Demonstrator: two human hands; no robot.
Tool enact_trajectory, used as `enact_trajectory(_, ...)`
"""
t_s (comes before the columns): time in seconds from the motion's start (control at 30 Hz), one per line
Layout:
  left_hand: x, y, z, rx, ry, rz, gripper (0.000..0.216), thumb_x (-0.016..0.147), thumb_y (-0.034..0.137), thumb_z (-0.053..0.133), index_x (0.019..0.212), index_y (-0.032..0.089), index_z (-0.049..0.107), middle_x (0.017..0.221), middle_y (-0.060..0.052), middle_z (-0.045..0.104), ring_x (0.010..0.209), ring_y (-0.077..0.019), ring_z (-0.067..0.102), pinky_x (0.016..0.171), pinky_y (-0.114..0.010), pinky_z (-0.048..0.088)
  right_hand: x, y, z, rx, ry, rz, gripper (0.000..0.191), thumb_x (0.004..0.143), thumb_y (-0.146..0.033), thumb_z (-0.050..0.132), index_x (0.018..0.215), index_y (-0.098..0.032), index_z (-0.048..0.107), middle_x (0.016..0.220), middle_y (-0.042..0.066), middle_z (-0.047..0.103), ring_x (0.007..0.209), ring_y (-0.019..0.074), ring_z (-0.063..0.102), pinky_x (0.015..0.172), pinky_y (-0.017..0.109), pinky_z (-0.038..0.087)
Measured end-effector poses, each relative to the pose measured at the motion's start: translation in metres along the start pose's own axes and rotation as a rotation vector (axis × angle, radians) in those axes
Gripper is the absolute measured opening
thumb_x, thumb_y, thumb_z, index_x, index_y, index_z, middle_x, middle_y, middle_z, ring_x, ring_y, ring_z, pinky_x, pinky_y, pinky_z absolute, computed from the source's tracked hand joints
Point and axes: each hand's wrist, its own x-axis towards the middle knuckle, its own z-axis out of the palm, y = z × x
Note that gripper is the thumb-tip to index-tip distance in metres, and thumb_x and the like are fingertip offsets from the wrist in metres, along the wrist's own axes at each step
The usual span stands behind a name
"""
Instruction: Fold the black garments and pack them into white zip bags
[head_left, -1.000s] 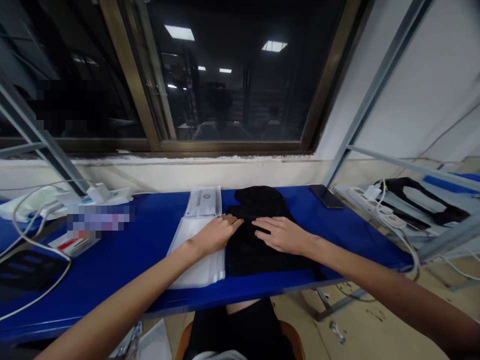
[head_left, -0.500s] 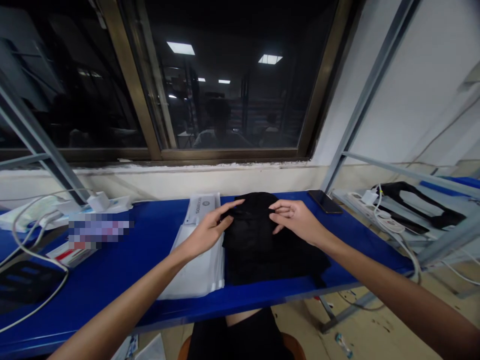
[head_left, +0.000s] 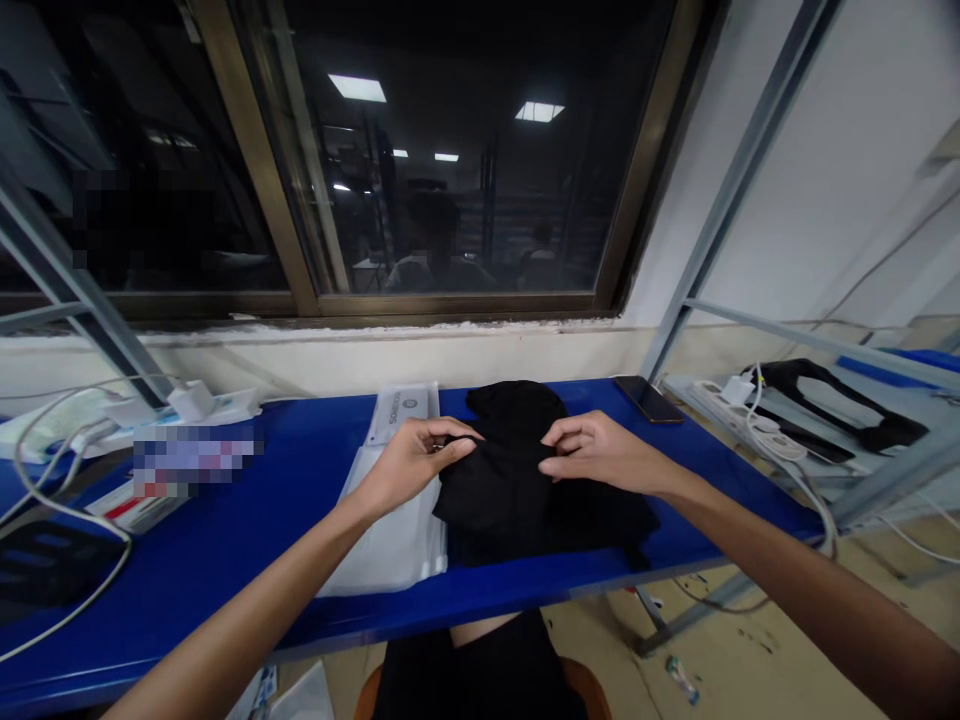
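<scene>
Black cloth (head_left: 499,495), perhaps a garment whose exact kind I cannot make out, lies bunched on the blue table (head_left: 225,540) in front of me. My left hand (head_left: 412,460) pinches its left side between thumb and fingers. On the opposite side, my right hand (head_left: 596,452) has thumb and fingertips closed on the same cloth. A rounded part of the black fabric stands up beyond both hands. Under my left wrist lie translucent zip bags (head_left: 397,555), and a bag with printed lettering (head_left: 405,408) sits just behind them.
A dark phone (head_left: 649,398) rests at the back right. At the left are a power strip with plugs (head_left: 217,405), white cables and a red-and-white box (head_left: 142,508). Metal posts (head_left: 720,230) rise at both sides, and a window (head_left: 465,180) is behind the table.
My hands have moved slightly nearer to me and closed on the cloth, lifting a fold toward the front. The far rounded part now shows more separately.
</scene>
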Motion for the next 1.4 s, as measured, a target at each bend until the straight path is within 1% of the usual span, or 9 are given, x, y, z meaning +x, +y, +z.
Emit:
enact_trajectory(0.27,-0.003,-0.004,-0.005,-0.115,0.016,-0.152,0.026,0.082,0.037,0.078,0.100,0.019,0.079,0.098,-0.007,0.077,0.094,-0.0204,0.069,0.083,-0.030,0.052,0.000,0.003,-0.003,-0.235,-0.011,-0.196,0.035,0.089,-0.047,0.068,0.077,-0.015,0.076,0.092,0.008,0.072,0.079,0.0179,0.065,0.067,0.028,0.051)
enact_trajectory(0.37,-0.004,0.010,-0.003,-0.089,0.001,-0.128,0.021,0.085,0.034,0.075,0.099,0.018,0.078,0.089,-0.005,0.075,0.085,-0.0178,0.068,0.076,-0.027,0.051,-0.002,-0.004,-0.002,-0.208,-0.054,-0.153,0.034,0.089,-0.046,0.068,0.107,-0.018,0.076,0.111,0.010,0.073,0.095,0.0213,0.069,0.083,0.032,0.055)
enact_trajectory(0.5,0.003,0.034,0.013,-0.040,-0.170,-0.061,0.017,0.089,0.027,0.067,0.099,0.017,0.076,0.093,-0.006,0.075,0.083,-0.0186,0.069,0.074,-0.028,0.052,0.008,-0.010,0.019,-0.123,-0.108,-0.187,0.099,0.071,-0.041,0.086,0.156,-0.028,0.037,0.147,0.011,0.055,0.130,0.0290,0.057,0.110,0.048,0.045)
enact_trajectory(0.63,0.006,0.051,0.020,0.030,-0.189,0.069,0.026,0.090,0.026,0.064,0.114,0.018,0.067,0.105,-0.008,0.074,0.095,-0.0206,0.070,0.082,-0.030,0.054,0.021,-0.004,0.041,-0.026,-0.211,-0.172,0.071,0.070,-0.043,0.088,0.134,-0.025,0.063,0.133,0.007,0.066,0.130,0.0287,0.058,0.113,0.047,0.044)
enact_trajectory(0.8,-0.023,0.022,-0.004,0.578,0.224,-0.099,0.033,0.096,0.046,0.053,0.106,0.018,0.067,0.090,-0.006,0.073,0.078,-0.0204,0.070,0.069,-0.029,0.051,0.019,0.017,0.047,0.466,0.142,0.116,0.042,0.074,-0.053,0.083,0.101,-0.021,0.074,0.099,0.007,0.078,0.097,0.0250,0.073,0.092,0.041,0.058)
enact_trajectory(0.9,-0.050,-0.017,-0.012,0.890,0.149,-0.336,0.037,0.091,0.047,0.057,0.109,0.017,0.069,0.101,-0.010,0.073,0.077,-0.0238,0.071,0.067,-0.031,0.050,0.015,0.027,0.055,0.744,0.269,0.143,0.044,0.072,-0.055,0.084,0.099,-0.021,0.075,0.098,0.008,0.079,0.091,0.0239,0.075,0.089,0.038,0.060)
enact_trajectory(1.03,-0.068,-0.049,-0.011,0.884,0.019,-0.355,0.028,0.093,0.025,0.051,0.113,0.016,0.069,0.107,-0.014,0.072,0.088,-0.0245,0.072,0.079,-0.032,0.051,0.013,0.034,0.074,0.834,0.240,0.134,0.048,0.060,-0.040,0.095,0.099,-0.019,0.075,0.097,0.007,0.079,0.088,0.0237,0.076,0.089,0.039,0.059)
enact_trajectory(1.17,-0.063,-0.032,0.005,0.937,0.011,-0.418,0.051,0.090,0.013,0.049,0.141,0.017,0.051,0.107,-0.012,0.073,0.095,-0.0256,0.072,0.082,-0.035,0.052,0.012,0.036,0.093,0.822,0.254,0.090,0.051,0.057,-0.028,0.096,0.103,-0.019,0.076,0.101,0.005,0.079,0.093,0.0236,0.075,0.092,0.038,0.058)
enact_trajectory(1.4,-0.063,0.000,0.031,1.287,0.038,-0.436,0.035,0.093,0.010,0.042,0.102,0.016,0.075,0.108,-0.015,0.072,0.100,-0.0325,0.070,0.066,-0.034,0.052,0.013,0.025,0.097,0.909,0.388,0.095,0.044,0.059,-0.034,0.095,0.096,-0.018,0.078,0.101,0.007,0.080,0.094,0.0261,0.075,0.095,0.040,0.058)
